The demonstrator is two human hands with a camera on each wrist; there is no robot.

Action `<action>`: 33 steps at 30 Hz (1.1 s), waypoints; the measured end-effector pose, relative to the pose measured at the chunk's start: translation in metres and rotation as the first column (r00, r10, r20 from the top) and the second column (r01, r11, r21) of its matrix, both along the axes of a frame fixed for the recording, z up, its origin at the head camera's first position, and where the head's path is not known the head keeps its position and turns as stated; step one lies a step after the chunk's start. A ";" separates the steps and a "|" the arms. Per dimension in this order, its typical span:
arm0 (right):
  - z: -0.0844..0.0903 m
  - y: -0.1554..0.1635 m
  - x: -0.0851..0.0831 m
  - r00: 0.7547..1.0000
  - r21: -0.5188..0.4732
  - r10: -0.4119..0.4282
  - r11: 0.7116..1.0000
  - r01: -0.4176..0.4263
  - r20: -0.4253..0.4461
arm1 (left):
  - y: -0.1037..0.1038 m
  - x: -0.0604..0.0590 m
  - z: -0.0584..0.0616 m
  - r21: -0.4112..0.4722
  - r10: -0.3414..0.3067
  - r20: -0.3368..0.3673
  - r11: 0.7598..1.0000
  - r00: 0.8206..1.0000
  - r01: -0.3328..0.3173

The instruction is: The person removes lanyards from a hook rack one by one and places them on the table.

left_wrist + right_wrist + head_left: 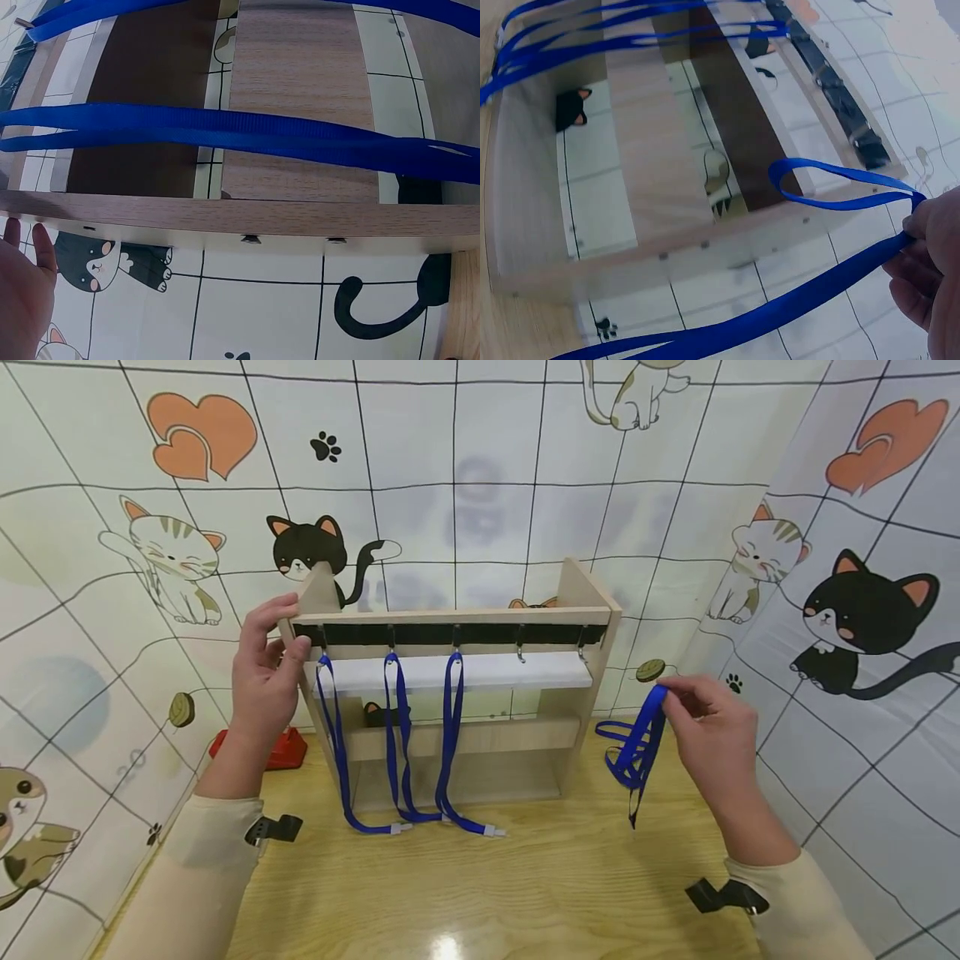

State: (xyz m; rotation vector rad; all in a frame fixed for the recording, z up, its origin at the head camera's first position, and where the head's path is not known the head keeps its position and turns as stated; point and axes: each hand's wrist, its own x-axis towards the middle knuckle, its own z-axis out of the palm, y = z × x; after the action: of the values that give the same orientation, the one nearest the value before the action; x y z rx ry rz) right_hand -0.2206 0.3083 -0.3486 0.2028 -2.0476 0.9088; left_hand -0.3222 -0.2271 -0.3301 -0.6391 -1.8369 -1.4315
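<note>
A wooden rack [465,739] stands on the table, with a row of metal hooks along the black strip [491,634] under its top edge. Three blue lanyards [450,727] hang from the left and middle hooks, their pale clip ends lying on the tabletop. The two hooks on the right [521,653] carry nothing. My left hand [266,672] grips the rack's upper left corner, thumb in front. Off the rack's right side, my right hand [708,727] pinches another blue lanyard [637,747] between thumb and fingertips. In the right wrist view a loop [840,166] sticks out from the pinch.
A red object [287,750] sits behind my left forearm, left of the rack. Cat-patterned sheeting [495,460] encloses the table at the back and both sides. The wooden tabletop [525,893] reaches forward from the rack.
</note>
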 end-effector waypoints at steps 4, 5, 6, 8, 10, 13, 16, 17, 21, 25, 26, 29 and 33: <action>0.001 0.022 0.001 0.998 0.034 -0.056 0.998 0.055 0.036 | 0.001 0.000 0.000 -0.001 -0.004 -0.008 1.000 1.000 0.004; 0.001 0.028 0.001 0.996 0.047 -0.072 0.996 0.070 0.050 | 0.001 0.000 0.000 0.000 -0.005 -0.010 1.000 1.000 0.005; 0.001 0.033 0.001 0.994 0.061 -0.089 0.995 0.085 0.064 | 0.001 0.000 0.000 -0.002 -0.004 -0.009 1.000 1.000 0.004; 0.001 0.044 0.000 0.990 0.087 -0.114 0.991 0.106 0.086 | 0.002 0.001 0.000 0.000 -0.003 -0.004 1.000 1.000 0.003; 0.002 0.054 -0.002 0.986 0.111 -0.134 0.986 0.122 0.103 | 0.002 0.002 0.000 0.004 0.001 0.001 1.000 1.000 -0.001; 0.002 0.067 -0.005 0.981 0.124 -0.151 0.983 0.136 0.124 | 0.002 0.004 0.001 0.013 -0.003 0.009 1.000 1.000 0.003; 0.002 0.078 -0.009 0.976 0.128 -0.169 0.980 0.152 0.137 | 0.002 0.004 0.001 0.016 -0.013 0.012 1.000 1.000 0.012; 0.002 0.081 -0.010 0.974 0.131 -0.177 0.979 0.159 0.140 | 0.002 0.004 0.001 0.018 -0.016 0.013 1.000 1.000 0.016; 0.000 0.090 -0.013 0.967 0.147 -0.205 0.972 0.183 0.152 | 0.002 0.004 0.000 0.029 -0.027 0.022 0.999 0.999 0.026; -0.002 0.093 -0.015 0.958 0.147 -0.211 0.972 0.185 0.192 | 0.001 0.003 -0.001 0.029 -0.022 0.022 0.999 1.000 0.021; -0.003 0.094 -0.016 0.956 0.144 -0.210 0.972 0.183 0.205 | 0.001 0.003 -0.001 0.027 -0.019 0.019 0.999 1.000 0.019; -0.008 0.096 -0.018 0.942 0.136 -0.217 0.973 0.187 0.255 | 0.001 0.002 -0.001 0.020 -0.012 0.009 1.000 1.000 0.012; -0.017 0.098 -0.018 0.921 0.131 -0.227 0.972 0.194 0.317 | 0.001 0.001 -0.001 0.014 -0.009 -0.003 1.000 1.000 0.009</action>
State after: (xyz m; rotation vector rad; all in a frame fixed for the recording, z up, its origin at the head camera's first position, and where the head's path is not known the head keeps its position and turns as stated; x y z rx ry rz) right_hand -0.2390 0.4060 -0.3653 -0.1285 -2.3718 0.7470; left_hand -0.3211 -0.2262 -0.3313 -0.6431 -1.8226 -1.4473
